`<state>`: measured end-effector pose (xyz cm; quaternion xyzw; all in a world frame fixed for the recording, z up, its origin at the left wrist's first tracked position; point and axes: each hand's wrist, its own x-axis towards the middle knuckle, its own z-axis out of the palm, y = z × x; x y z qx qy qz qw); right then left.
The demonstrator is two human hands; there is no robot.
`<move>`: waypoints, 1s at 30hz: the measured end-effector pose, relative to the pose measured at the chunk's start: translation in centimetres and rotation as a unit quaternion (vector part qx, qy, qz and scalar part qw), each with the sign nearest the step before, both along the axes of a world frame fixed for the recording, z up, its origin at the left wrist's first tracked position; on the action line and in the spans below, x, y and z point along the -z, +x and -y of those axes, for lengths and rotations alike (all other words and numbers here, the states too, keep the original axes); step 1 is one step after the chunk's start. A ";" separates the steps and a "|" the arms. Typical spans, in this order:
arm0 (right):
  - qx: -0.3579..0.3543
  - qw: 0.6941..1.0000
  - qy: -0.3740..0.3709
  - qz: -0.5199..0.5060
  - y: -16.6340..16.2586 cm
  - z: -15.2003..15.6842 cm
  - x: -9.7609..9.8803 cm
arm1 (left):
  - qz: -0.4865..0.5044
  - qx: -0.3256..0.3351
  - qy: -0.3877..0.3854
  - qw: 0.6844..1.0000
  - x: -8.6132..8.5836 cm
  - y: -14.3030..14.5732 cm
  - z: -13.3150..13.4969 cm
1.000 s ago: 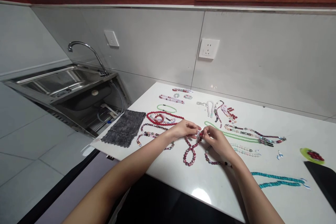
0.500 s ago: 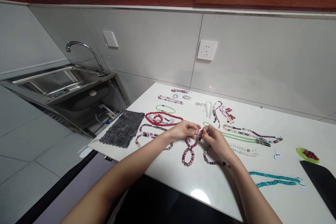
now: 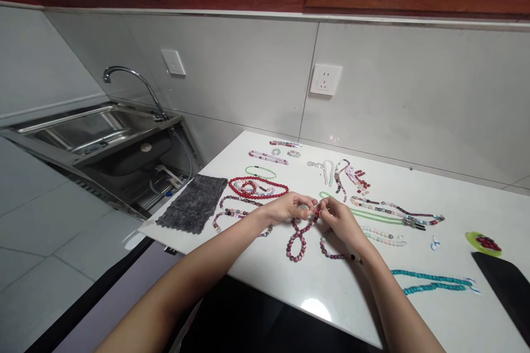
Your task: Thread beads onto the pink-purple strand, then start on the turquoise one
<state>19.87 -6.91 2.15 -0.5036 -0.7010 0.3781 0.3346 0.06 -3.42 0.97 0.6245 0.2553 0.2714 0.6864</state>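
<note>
A strand of dark red mottled beads (image 3: 296, 248) hangs in a crossed loop below my two hands, its lower part on the white tabletop. My left hand (image 3: 292, 207) is closed in a pinch at the strand's upper end. Close against it, my right hand (image 3: 336, 214) pinches the strand's other end, by a bright red bead. The fingertips nearly meet, and what lies between them is too small to make out. Under my right wrist runs a purple-red bead strand (image 3: 331, 255). A bright red bead necklace (image 3: 259, 197) lies left of my left hand.
Dark grey cloth (image 3: 192, 204) covers the table's left end. Several bead strands lie behind my hands, with teal strands (image 3: 434, 281) at right. A green dish of red beads (image 3: 484, 244) stands by a black flat object (image 3: 503, 287). A steel sink (image 3: 91, 129) is far left.
My fingertips have shifted slightly at the strand's ends, and my left fingers sit a little differently. The strand and the other beads stay in place.
</note>
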 end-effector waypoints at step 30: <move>0.039 0.998 0.044 0.039 0.0 -0.5 1.2 | 0.002 0.054 -0.016 0.998 -0.3 0.3 0.5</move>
